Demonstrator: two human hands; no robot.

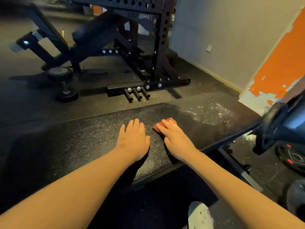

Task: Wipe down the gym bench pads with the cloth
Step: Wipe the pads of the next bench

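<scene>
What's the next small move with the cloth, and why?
Probably slide the right hand and cloth rightward along the bench pad: white specks lie just beyond the cloth there, while the left hand rests flat, bracing.

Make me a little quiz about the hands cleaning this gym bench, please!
1. True or false: the left hand lies flat on the bench pad, holding nothing.
2. What colour is the cloth under the right hand? A blue, B reddish-brown, C white.
3. Fill in: the white speckled patch on the pad lies to the cloth's ____.
Key: 1 true; 2 B; 3 right.
</scene>
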